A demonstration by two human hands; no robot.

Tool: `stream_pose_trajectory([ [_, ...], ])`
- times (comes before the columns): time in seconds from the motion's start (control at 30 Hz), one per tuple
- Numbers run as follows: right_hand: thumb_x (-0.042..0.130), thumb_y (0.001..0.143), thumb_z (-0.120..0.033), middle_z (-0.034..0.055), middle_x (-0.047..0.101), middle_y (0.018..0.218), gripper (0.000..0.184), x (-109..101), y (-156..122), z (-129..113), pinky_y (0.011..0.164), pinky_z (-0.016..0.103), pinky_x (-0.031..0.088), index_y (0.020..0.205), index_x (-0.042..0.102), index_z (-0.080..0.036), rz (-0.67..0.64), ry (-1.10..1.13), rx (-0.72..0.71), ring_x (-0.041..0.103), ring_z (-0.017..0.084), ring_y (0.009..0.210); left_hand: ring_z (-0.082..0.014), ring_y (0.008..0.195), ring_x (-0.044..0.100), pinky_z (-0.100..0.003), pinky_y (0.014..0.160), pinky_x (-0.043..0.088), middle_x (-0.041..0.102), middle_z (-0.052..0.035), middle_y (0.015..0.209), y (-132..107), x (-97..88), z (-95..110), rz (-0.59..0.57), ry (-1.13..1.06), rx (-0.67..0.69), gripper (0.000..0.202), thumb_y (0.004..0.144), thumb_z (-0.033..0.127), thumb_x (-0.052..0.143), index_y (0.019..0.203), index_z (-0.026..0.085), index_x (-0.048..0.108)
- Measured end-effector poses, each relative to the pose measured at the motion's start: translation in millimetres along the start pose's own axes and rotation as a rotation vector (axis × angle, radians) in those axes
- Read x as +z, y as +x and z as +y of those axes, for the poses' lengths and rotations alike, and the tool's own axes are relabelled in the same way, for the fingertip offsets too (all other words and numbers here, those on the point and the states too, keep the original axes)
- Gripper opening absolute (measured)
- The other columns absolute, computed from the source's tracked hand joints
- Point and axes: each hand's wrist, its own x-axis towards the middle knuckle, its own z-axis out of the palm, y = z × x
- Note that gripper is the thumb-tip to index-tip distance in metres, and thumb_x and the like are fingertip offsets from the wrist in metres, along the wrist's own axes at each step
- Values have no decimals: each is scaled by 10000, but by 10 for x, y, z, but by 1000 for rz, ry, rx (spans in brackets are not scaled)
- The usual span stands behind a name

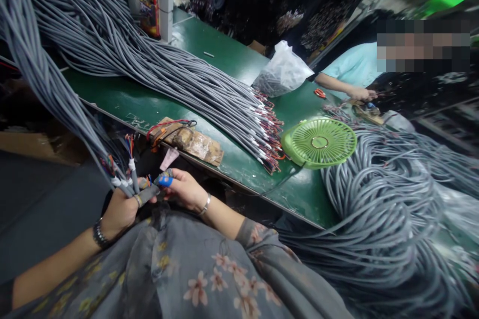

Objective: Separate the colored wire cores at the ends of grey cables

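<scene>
One thick bundle of gray cables (pixel 45 62) comes down from the upper left, far to the left of the green fan (pixel 319 142), and ends in the person's left hand (pixel 121 212). That hand, well left of the fan and nearer the wearer, grips several cable ends; at least two white collars (pixel 132 164) show, with colored wires (pixel 129 145) fanning out of them. Next toward the fan is the right hand (pixel 189 192), one blue band (pixel 165 181) on a finger, its thumb and fingers drawn together beside the left; whether they pinch a wire I cannot tell. Two white posts (pixel 165 2) rise farther back, left of the fan. A second bundle (pixel 164 72), too many cables to count, lies across the green table (pixel 243 60), its stripped ends just beside the fan's left rim. Between hands and fan, one worn wooden block (pixel 200 147) sits at the table's edge. One white plastic bag (pixel 284 67) stands behind the fan, slightly left, and one orange-handled tool (pixel 320 93) lies directly behind it. Right of the fan, farther back, is one co-worker's hand (pixel 361 93); a big coiled heap of gray cable (pixel 389 204) spreads nearer, just beside the fan.
</scene>
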Motion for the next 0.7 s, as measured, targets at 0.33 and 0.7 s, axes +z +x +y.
stream_pose_trajectory([
  [0.33,1047,547,-559,-47,664,696,566,20,4,33,669,261,465,744,658,-197,-2,-82,-88,568,117,658,-193,568,580,-319,613,476,707,-27,535,22,-72,68,-176,188,-11,329,681,489,802,509,219,726],
  [0.7,1000,582,-660,-46,636,658,596,-113,88,95,631,262,490,768,679,-193,-10,67,-86,506,94,584,-196,551,584,-332,599,496,680,-35,516,7,10,65,20,-42,-25,332,615,505,872,490,246,705],
])
